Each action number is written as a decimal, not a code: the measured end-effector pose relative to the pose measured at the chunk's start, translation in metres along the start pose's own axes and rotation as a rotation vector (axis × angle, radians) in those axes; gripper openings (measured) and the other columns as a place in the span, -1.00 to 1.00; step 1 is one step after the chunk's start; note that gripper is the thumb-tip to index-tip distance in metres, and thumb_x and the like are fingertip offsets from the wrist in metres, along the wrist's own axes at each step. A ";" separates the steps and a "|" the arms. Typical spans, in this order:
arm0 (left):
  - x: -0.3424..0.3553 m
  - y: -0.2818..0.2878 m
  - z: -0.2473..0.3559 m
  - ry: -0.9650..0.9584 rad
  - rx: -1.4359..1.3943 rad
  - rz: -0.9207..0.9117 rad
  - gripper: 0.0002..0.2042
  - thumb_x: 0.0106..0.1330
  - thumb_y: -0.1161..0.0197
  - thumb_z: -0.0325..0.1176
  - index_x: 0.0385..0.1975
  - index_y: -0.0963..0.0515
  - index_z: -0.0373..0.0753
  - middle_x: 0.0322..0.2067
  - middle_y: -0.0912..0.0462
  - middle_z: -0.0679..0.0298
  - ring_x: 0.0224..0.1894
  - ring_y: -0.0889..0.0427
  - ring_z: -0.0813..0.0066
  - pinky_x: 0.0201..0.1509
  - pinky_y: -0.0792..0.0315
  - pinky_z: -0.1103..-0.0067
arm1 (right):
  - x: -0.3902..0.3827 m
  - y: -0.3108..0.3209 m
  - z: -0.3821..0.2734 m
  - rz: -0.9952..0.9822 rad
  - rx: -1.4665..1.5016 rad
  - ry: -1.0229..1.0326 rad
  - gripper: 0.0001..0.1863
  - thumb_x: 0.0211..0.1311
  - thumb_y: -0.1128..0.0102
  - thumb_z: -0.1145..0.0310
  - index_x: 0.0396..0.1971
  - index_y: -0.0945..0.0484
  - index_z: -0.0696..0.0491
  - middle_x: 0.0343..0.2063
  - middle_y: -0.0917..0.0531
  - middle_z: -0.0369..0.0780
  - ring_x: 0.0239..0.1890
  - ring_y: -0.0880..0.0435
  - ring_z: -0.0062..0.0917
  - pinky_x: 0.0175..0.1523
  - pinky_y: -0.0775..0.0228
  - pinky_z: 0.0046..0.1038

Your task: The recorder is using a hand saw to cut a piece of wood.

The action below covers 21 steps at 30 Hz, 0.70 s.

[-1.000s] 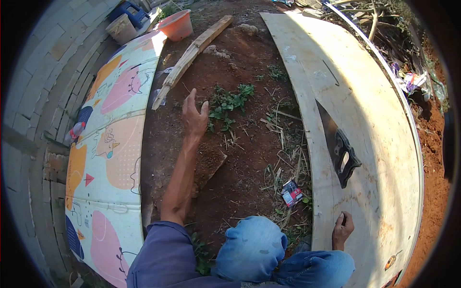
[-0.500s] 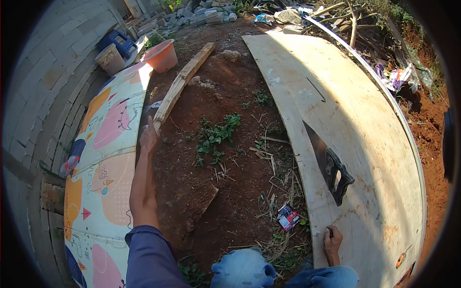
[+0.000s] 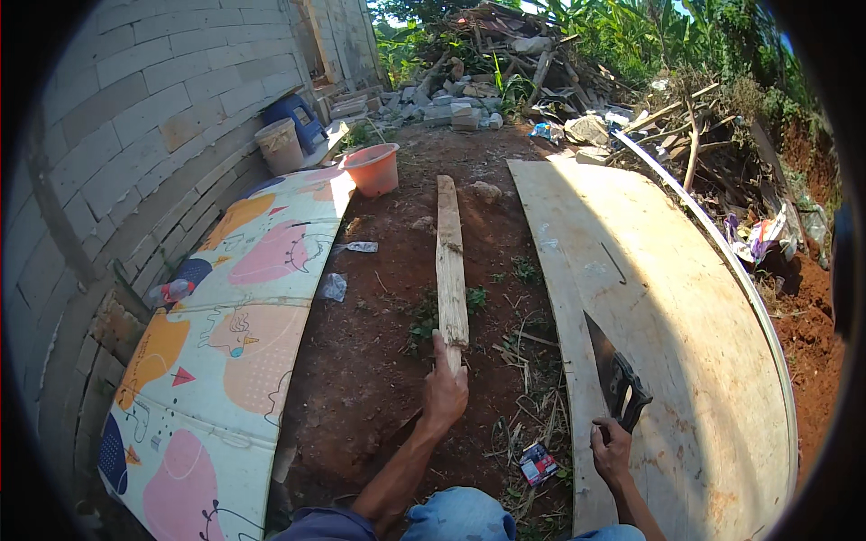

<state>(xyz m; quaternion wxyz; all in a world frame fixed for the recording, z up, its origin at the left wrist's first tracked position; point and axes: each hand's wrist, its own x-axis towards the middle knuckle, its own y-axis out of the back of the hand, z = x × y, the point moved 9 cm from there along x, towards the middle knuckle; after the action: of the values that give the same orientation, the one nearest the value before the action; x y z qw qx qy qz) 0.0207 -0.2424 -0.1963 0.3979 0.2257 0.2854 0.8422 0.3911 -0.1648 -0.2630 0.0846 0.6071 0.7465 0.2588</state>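
Note:
My left hand [image 3: 445, 392] is closed round the near end of a rough wooden plank [image 3: 449, 270]. The plank points away from me over the reddish soil. On a plywood sheet [image 3: 686, 298] to the right lies a handsaw [image 3: 608, 365] with a dark blade and a black handle. Just below the saw's handle is my right hand [image 3: 612, 448], its fingers curled over the plywood near its left edge. Anything inside those fingers is hidden. A thin bent metal rod [image 3: 614, 263] lies farther up the sheet.
A patterned foam mattress or mat [image 3: 225, 361] lies along the block wall [image 3: 153, 81] at left. An orange tub [image 3: 372, 171], a pale bucket [image 3: 280, 149] and a blue plastic stool [image 3: 296, 122] stand beyond it. A small printed packet [image 3: 538, 463] lies by the plywood. Rubble [image 3: 465, 115] is piled behind.
My left hand has moved right with the plank, which now points nearly straight ahead. My right hand has shifted up the plywood, closer to the saw's handle. The view has tilted up.

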 end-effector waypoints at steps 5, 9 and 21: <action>-0.143 -0.046 -0.005 0.211 -0.322 -0.039 -0.15 0.37 -0.05 -0.44 0.48 0.42 -0.03 -0.22 -0.64 -0.25 -0.28 -0.72 0.06 -0.26 -0.53 0.29 | 0.048 -0.117 -0.012 -0.414 0.346 -0.359 -0.33 0.31 -0.21 0.03 0.30 -0.30 0.06 -0.24 -0.65 -0.13 -0.31 -0.61 -0.52 -0.24 -0.51 -0.40; -0.194 -0.126 -0.014 0.024 -0.471 -0.336 -0.09 0.40 -0.14 -0.29 0.47 0.50 0.01 -0.13 -0.64 -0.22 -0.13 -0.71 0.05 0.02 -0.51 0.30 | 0.030 -0.204 0.046 -0.390 0.694 -0.572 -0.05 0.22 -0.20 -0.20 0.41 -0.05 0.08 0.04 -0.52 -0.08 -0.08 -0.60 -0.42 -0.02 -0.51 -0.30; -0.086 -0.095 -0.069 0.406 -0.670 -0.327 -0.33 0.49 -0.04 -0.17 0.47 0.12 -0.19 -0.29 -0.67 0.10 -0.45 -0.67 0.42 -0.38 -0.59 0.51 | -0.039 -0.109 0.046 -0.548 0.666 -0.745 -0.33 0.13 -0.39 0.00 0.10 -0.45 0.16 -0.22 -0.61 -0.25 -0.28 -0.60 -0.60 -0.20 -0.47 -0.50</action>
<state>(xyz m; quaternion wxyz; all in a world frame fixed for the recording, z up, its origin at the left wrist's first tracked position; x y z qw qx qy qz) 0.0806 -0.2824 -0.3230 0.5132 -0.1350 0.1004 0.8416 0.3274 -0.2029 -0.3629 0.2104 0.4355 0.8378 -0.2534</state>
